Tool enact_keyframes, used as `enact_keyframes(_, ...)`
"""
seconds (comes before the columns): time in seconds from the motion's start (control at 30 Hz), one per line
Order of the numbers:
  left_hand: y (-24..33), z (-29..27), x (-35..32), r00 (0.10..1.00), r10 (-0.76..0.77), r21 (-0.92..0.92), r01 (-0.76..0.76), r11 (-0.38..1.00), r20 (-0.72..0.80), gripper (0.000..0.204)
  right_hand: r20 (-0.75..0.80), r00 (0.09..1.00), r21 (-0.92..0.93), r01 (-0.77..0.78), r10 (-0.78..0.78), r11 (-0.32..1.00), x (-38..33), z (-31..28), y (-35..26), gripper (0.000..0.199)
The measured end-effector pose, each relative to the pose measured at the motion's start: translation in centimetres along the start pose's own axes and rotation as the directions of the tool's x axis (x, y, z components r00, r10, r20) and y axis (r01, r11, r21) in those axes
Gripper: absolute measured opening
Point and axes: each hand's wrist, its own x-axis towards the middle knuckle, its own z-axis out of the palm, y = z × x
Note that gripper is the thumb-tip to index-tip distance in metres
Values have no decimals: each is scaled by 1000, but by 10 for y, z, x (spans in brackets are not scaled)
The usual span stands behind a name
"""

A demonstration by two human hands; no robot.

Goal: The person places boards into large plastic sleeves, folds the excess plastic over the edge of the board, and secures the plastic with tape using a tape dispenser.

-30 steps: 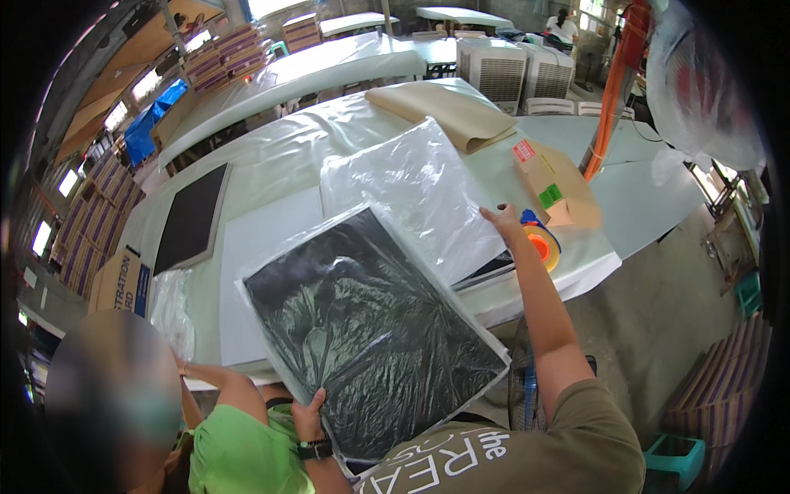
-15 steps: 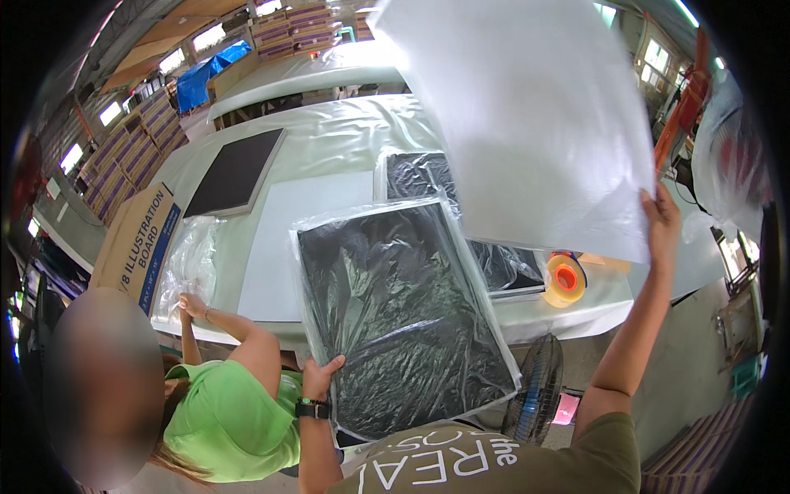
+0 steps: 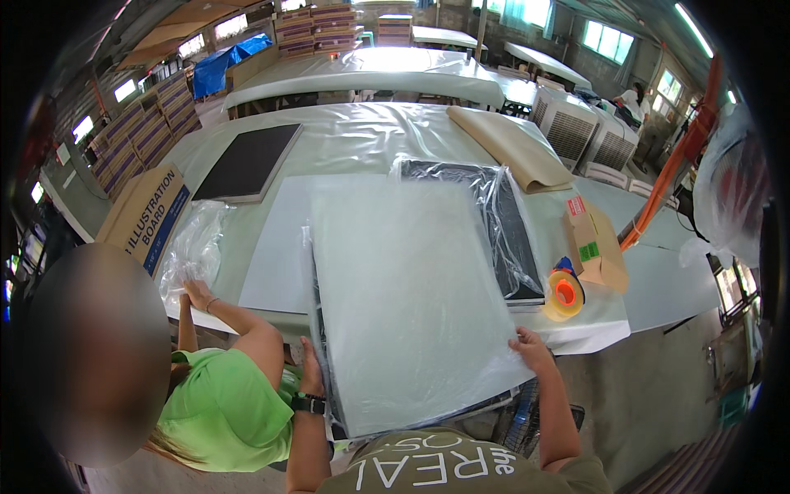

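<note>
A large white sheet (image 3: pixel 411 305) lies over a plastic-wrapped pack of black boards (image 3: pixel 319 329), whose dark edges show along the left and bottom sides. The pack is tilted toward me over the table's near edge. At its lower left edge, my left hand (image 3: pixel 311 375) supports the pack, with the fingers partly hidden. My right hand (image 3: pixel 533 350) pinches the sheet's right edge near the lower corner. Behind the sheet, another plastic-wrapped black board pack (image 3: pixel 518 239) rests on the table. A light grey board (image 3: pixel 276 255) lies to the left, partly covered.
A person in green (image 3: pixel 230 403) at my left handles clear plastic bags (image 3: pixel 197 243) beside a cardboard box (image 3: pixel 148 214). The table (image 3: pixel 346 132) also bears a black board (image 3: pixel 251 160), brown paper (image 3: pixel 510 148), a tape dispenser (image 3: pixel 564 292) and a small carton (image 3: pixel 594 243).
My right hand has come down and inward, bringing the raised white sheet down over the wrapped black pack. My left hand has shifted from the pack's top face to its left edge.
</note>
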Motion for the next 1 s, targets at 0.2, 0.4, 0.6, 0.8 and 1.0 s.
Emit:
enact_keyframes(0.2, -14, -20, -8, 965, 189, 700, -9, 714, -181, 40, -105, 993, -286, 13, -45, 958, -19, 44, 6, 41)
enact_keyframes(0.4, -37, -1, -18, 963, 204, 609, -55, 791, -178, 41, -184, 969, -197, 129, -166, 972, -31, 56, 28, 40)
enact_keyframes(0.6, -5, 60, 0, 845, 535, 744, -356, 566, -3, 39, -175, 971, -195, 126, -161, 973, -11, 38, -4, 36)
enact_keyframes(0.8, 23, 141, 111, 851, 509, 684, -449, 574, 131, 36, -410, 862, -235, 217, -299, 948, 69, -16, -53, 40)
enact_keyframes(1.0, 0, 193, 228, 856, 484, 898, -344, 274, 180, 46, -483, 807, -524, 44, -339, 851, 130, -72, -64, 53)
